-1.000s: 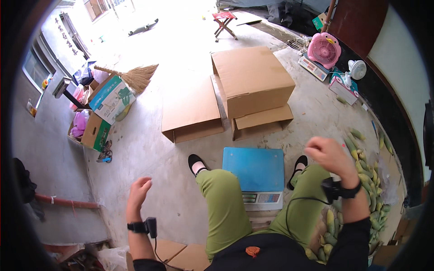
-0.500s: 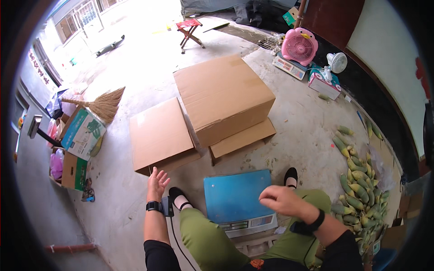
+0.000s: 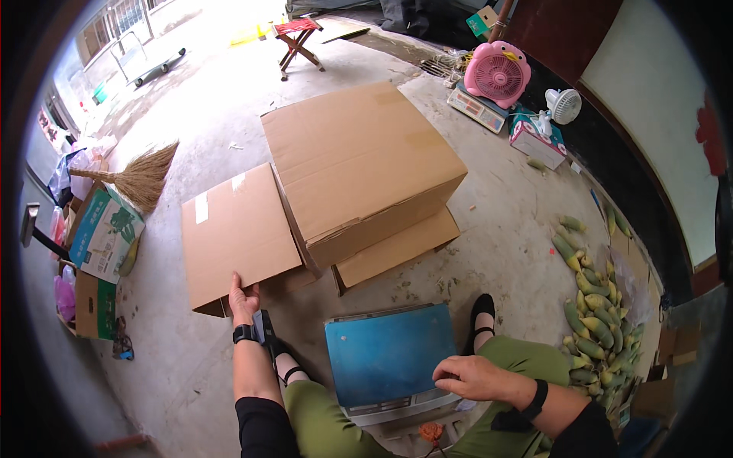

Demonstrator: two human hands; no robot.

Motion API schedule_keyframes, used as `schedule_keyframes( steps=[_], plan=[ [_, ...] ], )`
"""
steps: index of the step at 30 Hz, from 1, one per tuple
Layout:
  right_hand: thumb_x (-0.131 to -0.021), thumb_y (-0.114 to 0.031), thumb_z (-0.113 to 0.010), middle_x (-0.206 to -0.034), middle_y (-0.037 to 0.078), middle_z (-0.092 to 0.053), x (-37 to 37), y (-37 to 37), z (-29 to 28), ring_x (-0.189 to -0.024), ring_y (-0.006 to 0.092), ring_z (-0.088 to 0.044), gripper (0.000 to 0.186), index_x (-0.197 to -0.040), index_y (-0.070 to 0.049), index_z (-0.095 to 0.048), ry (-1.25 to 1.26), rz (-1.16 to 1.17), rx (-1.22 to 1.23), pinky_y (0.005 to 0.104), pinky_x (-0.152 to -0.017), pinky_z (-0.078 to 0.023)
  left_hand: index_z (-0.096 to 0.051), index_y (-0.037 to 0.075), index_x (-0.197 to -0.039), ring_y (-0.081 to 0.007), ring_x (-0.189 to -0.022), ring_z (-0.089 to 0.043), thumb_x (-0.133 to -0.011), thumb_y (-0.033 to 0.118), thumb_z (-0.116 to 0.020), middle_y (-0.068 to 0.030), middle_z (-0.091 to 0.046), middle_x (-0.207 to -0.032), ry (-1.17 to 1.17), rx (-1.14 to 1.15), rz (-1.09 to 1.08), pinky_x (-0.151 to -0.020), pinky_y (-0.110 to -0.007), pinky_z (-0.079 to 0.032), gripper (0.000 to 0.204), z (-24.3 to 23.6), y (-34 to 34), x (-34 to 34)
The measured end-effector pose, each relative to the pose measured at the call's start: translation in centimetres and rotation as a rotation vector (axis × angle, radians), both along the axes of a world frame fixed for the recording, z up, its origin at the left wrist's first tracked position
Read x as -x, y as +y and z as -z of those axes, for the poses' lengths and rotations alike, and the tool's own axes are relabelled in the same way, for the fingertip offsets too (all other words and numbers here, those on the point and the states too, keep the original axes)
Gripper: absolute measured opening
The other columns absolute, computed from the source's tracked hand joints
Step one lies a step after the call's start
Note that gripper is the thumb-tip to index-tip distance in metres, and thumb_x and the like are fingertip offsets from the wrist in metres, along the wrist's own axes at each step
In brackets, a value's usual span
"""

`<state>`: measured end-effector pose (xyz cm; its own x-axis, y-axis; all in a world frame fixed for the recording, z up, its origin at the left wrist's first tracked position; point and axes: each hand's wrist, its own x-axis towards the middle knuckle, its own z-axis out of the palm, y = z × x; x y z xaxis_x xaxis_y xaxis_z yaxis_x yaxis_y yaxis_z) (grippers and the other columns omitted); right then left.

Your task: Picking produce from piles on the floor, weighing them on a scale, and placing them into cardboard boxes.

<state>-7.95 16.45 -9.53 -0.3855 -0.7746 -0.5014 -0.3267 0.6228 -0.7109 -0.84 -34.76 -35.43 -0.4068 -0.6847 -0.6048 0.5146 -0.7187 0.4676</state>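
My left hand is at the near edge of the smaller cardboard box, with the fingers over its rim and gripping it. This box lies to the left of a larger cardboard box, its near side open. My right hand, loosely curled with no object visible in it, hovers above the right part of a scale with a blue platform. The scale sits on the floor between my feet. Beneath the larger box, a further cardboard box shows its near part.
Many green radish-like vegetables are heaped at the right. A straw broom rests on boxes at the left. Farther off stand a red-topped folding stool, a pink fan, a second scale and a small white fan.
My left hand has gone from open in the air to gripping the smaller box's edge. The view has shifted, and my right hand stays curled over the scale.
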Motion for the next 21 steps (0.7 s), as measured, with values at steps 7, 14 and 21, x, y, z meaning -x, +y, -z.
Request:
schedule_keyframes(
  steps=[7,14,21],
  plan=[
    [-0.087,-0.027,-0.056,-0.091,0.01,-0.062,-0.5,1.5,0.9,-0.087,0.0303,-0.06,0.02,-0.094,-0.009,-0.061,0.095,-0.011,0.018,0.0401,-0.076,-0.049,-0.062,0.006,-0.11,-0.0227,-0.094,-0.063,-0.088,0.023,-0.064,-0.0063,-0.065,-0.108,-0.229,0.194,-0.105,-0.078,-0.039,-0.054,0.028,-7.3,-4.0,-1.8],
    [-0.085,-0.027,-0.058,-0.092,0.013,-0.064,-0.9,2.5,0.2,-0.087,0.0332,-0.061,0.021,-0.092,-0.008,-0.061,0.167,-0.01,0.052,0.0425,-0.075,-0.048,-0.059,-0.006,-0.115,-0.0178,-0.093,-0.062,-0.09,0.021,-0.063,-0.0086,-0.063,-0.11,-0.373,0.788,-0.106,-0.085,-0.032,-0.051,0.037,-18.7,0.2,-13.2],
    [-0.083,-0.026,-0.058,-0.089,0.015,-0.065,-0.8,3.3,0.5,-0.087,0.0343,-0.061,0.021,-0.091,-0.008,-0.062,0.222,0.044,0.095,0.0441,-0.076,-0.048,-0.056,-0.008,-0.119,-0.0192,-0.102,-0.058,-0.089,0.025,-0.065,-0.0127,-0.059,-0.118,-0.717,1.148,-0.16,-0.087,-0.032,-0.047,0.045,-34.2,10.6,-25.4]
  ],
)
